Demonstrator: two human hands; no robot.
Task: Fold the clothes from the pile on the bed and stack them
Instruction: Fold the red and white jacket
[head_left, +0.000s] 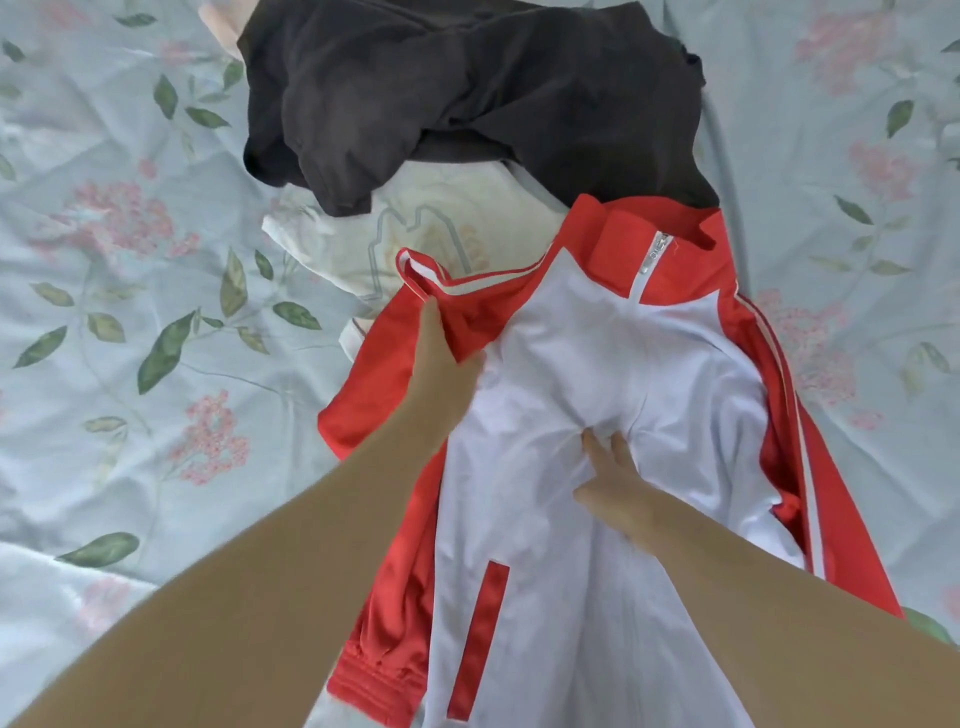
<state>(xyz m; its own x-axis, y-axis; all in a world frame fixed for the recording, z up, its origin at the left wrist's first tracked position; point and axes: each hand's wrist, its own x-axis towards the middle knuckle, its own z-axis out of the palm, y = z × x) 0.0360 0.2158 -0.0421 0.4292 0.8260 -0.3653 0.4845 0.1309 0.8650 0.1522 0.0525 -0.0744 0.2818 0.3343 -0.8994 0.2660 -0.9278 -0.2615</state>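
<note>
The red-and-white zip-up track jacket (597, 364) lay unfolded at six o'clock on the floral bed (156, 260). The left grip (441, 364) pinched its red shoulder and the right grip (618, 493) pressed it flat-fingered. The black crumpled garment (467, 93) waited at twelve o'clock, and no stack was visible.

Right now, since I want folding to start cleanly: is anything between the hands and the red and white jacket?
Nothing visible: left hand grips the jacket at its red shoulder, right hand rests on its white front. The dark garment lies beyond its collar.

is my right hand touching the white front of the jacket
Touching. The head view shows the right hand resting on the track jacket, its fingers pushing into puckered white fabric.
</note>
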